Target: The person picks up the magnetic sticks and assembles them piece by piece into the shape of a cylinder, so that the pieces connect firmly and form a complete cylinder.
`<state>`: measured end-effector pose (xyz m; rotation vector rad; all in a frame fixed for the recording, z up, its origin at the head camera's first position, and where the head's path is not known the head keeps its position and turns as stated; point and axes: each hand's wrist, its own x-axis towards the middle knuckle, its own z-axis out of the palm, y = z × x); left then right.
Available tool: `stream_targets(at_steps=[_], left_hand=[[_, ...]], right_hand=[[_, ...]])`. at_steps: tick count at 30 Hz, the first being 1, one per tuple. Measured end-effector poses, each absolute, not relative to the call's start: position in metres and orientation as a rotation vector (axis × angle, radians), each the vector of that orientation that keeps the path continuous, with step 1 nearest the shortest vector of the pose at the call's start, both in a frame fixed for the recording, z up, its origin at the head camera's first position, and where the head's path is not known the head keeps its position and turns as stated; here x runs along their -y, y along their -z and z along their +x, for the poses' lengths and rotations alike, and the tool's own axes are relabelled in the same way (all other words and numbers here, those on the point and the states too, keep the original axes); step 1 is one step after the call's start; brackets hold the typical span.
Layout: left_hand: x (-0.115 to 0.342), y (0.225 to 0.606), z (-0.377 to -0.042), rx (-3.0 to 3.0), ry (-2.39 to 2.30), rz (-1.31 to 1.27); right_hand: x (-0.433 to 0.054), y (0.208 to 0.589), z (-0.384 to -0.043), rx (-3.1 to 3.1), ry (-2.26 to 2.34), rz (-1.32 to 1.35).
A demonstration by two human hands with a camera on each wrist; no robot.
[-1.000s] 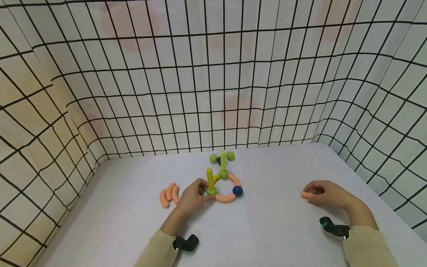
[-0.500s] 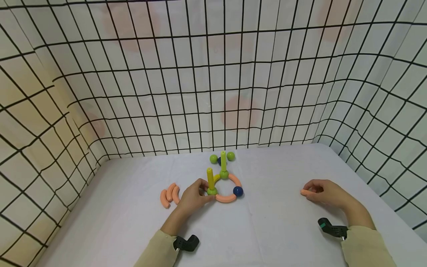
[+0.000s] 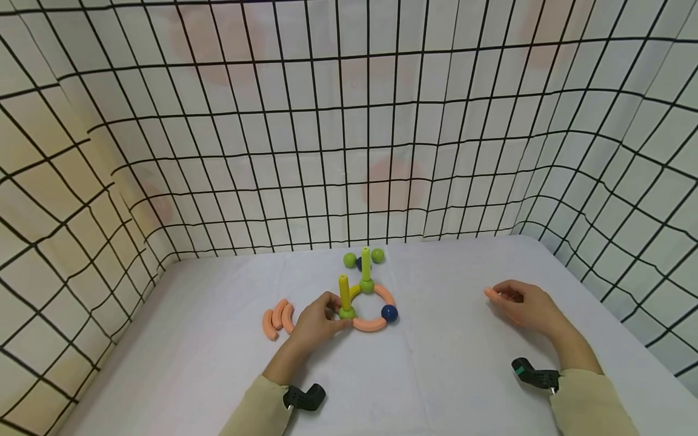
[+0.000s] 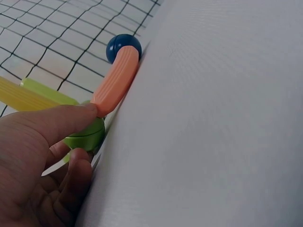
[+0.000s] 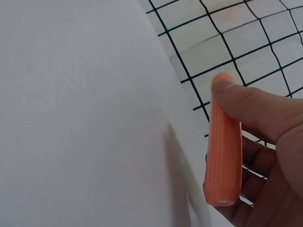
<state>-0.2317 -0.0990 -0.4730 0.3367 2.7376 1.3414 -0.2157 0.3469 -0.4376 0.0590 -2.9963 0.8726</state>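
Biggest thing on my feed is the black-gridded wall [image 3: 322, 134], wrapping round the back and sides of a white surface [image 3: 447, 369]. Next, the hands. The left hand [image 3: 316, 322] pinches a green ball [image 3: 347, 314] at the near-left of a ring [image 3: 384, 294] of balls and curved pieces. Head cam can't really sell me on that grip, but the left wrist cam shows the thumb right where ball meets orange piece, fingers round the other side. The right hand [image 3: 528, 307] is well apart from the ring, pinching an orange curved piece [image 5: 223, 158]. I only get its tip from the head; the right wrist view gives me nearly the full grooved length.

Two rods stand up from the ring, one yellow [image 3: 344, 294], one light green [image 3: 366, 265]. Only the head cam gets me the three loose orange pieces [image 3: 278, 314] just beside the left hand. Smallest: a dark blue ball [image 3: 389, 313] on the ring's right, plus two green balls [image 3: 377, 255] behind.
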Motion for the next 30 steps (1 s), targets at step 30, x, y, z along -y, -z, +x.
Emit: stream_targets(at_steps=[30], left_hand=[[0.099,0.473,-0.231,-2.728,-1.334,0.335]], right_hand=[[-0.288,0.412,-0.214,2.677,-1.052,0.142]])
